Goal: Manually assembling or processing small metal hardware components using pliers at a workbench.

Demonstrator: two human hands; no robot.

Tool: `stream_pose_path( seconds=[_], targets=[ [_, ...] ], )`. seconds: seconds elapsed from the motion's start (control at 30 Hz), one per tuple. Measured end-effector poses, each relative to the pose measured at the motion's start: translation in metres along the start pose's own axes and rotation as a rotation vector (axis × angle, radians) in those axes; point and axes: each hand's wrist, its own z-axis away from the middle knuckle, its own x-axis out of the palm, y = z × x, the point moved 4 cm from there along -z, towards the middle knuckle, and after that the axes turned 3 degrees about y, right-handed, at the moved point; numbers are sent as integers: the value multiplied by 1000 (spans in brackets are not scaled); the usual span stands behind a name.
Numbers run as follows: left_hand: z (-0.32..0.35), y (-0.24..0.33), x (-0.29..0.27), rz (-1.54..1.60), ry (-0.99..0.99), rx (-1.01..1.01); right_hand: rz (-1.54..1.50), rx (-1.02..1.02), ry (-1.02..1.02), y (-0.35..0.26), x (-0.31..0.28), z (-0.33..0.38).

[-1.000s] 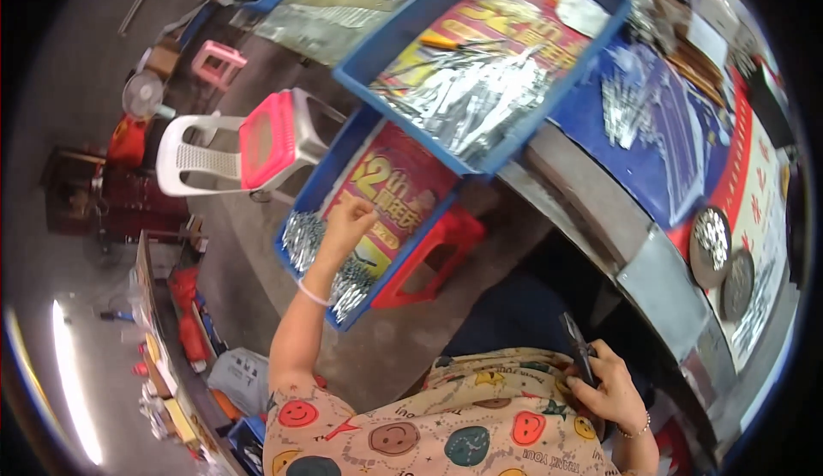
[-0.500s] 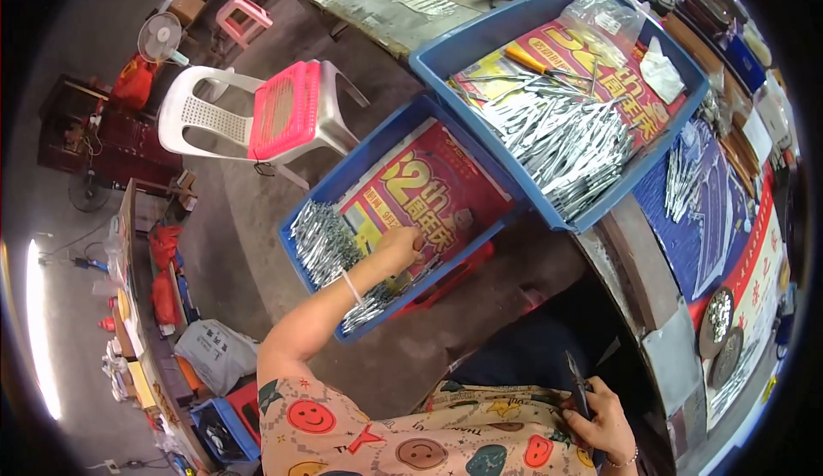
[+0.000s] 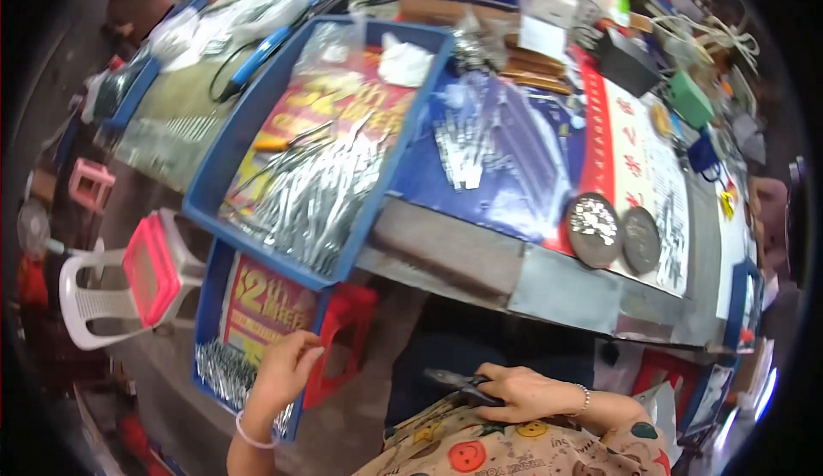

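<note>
My left hand (image 3: 290, 364) is over the right side of the lower blue tray (image 3: 208, 304). Its thumb and fingers are loosely bent and a little apart, with nothing visible between them. Slender silvery metal pieces (image 3: 225, 375) lie heaped at that tray's near end, beside my wrist. Held low in front of my body, my right hand (image 3: 523, 390) is closed around dark-handled pliers (image 3: 454, 381), whose jaws point left. Above the lower tray, a larger blue tray (image 3: 199, 186) holds a pile of similar shiny pieces (image 3: 321, 189) and an orange-handled tool (image 3: 273, 144).
The workbench edge (image 3: 446, 249) runs in front of me. On it lie a blue sheet (image 3: 523, 193) with more metal pieces and two round dark dishes (image 3: 591, 249). A red stool (image 3: 347, 339) stands by the lower tray, a white chair (image 3: 81, 304) at left.
The view has swung right, bringing more of the bench into sight. My left hand has shifted toward the lower tray's right edge and its fingers have loosened. My right hand still grips the pliers.
</note>
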Motion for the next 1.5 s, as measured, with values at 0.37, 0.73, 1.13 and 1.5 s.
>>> stream_pose_path(
  seconds=[0.37,0.73,1.13,1.5],
  targets=[
    [-178,240,102,-189,282,592,-151,4,243,19,-8,65],
    [-271,252,153,-524,218,360,-391,208,443,21,-14,112],
    [-150,245,98,1025,-169,284,-299,-17,459,26,-12,102],
    [-93,186,115,1356,-299,242,-299,-14,554,13,-33,81]
  ],
)
